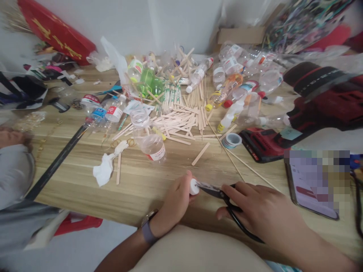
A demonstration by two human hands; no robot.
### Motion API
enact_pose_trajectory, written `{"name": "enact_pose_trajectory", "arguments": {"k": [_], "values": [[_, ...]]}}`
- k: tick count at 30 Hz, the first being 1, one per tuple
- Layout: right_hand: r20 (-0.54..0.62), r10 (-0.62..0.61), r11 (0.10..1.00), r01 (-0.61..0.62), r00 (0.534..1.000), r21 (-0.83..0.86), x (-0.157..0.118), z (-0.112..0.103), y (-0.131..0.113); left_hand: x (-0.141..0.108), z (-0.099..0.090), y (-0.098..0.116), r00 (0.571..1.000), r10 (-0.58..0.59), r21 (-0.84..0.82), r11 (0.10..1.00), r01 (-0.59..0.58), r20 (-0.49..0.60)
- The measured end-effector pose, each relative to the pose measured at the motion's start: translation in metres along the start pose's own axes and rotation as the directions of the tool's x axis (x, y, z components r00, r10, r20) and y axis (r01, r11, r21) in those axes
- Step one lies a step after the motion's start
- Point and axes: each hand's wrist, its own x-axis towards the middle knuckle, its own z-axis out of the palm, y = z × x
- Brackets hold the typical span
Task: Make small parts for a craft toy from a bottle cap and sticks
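In my left hand [177, 196] is a white bottle cap [194, 187], its round face turned to the right and the fingers closed around it. My right hand [255, 204] grips a pair of black-handled scissors [217, 192]. The scissors' tip touches the middle of the cap, where a small dark spot shows. Beyond my hands lies a single wooden craft stick [200, 154]. A cut clear plastic bottle [154, 147] stands farther back to the left, and another clear bottle piece [140, 117] is behind it.
Craft sticks [181, 122] are heaped mid-table, with many plastic bottles [227, 85] behind. On the right are a red cordless power tool [306, 113], a roll of tape [232, 140] and a phone [312, 189]. Crumpled tissue [103, 170] lies left. A person's sleeve [14, 170] shows at the left edge.
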Motion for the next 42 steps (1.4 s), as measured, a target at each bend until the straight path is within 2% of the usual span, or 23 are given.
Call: {"name": "enact_pose_trajectory", "arguments": {"k": [4,10,15,18,25,30,33,38,42], "values": [[0.020,-0.017,1.000,0.017,1.000,-0.012,0.001,-0.003,0.004,-0.003,-0.003,-0.001,0.984,0.162,0.186,0.972,-0.146,-0.075],[0.019,-0.021,0.999,0.021,1.000,-0.030,0.003,-0.004,0.003,-0.006,-0.004,0.001,0.947,0.308,0.406,0.879,-0.248,-0.088],[0.005,0.009,0.994,-0.008,1.000,-0.104,0.005,-0.007,-0.004,-0.006,-0.001,-0.002,0.913,0.393,0.487,0.822,-0.297,-0.106],[-0.015,0.041,0.985,-0.043,0.999,-0.168,0.006,-0.008,-0.011,-0.005,0.000,-0.004,0.904,0.407,0.491,0.819,-0.297,-0.133],[-0.073,0.061,0.980,-0.073,0.995,-0.183,0.008,-0.002,-0.018,0.000,0.001,-0.003,0.945,0.277,0.312,0.926,-0.214,-0.174],[-0.089,0.051,0.983,-0.065,0.995,-0.171,0.006,0.001,-0.018,0.004,0.003,-0.002,0.992,0.101,0.008,0.995,-0.101,-0.074],[-0.085,0.037,0.986,-0.050,0.996,-0.160,0.005,0.002,-0.018,0.003,0.006,0.003,1.000,-0.010,-0.140,0.990,0.013,0.021],[-0.075,0.033,0.993,-0.041,0.997,-0.107,0.002,0.003,-0.011,0.000,0.008,0.011,0.978,-0.165,-0.300,0.934,0.196,0.124],[-0.105,0.091,0.995,-0.095,0.990,-0.042,-0.002,0.000,-0.001,-0.001,0.002,0.013,0.970,-0.160,-0.433,0.873,0.227,0.184]]}}
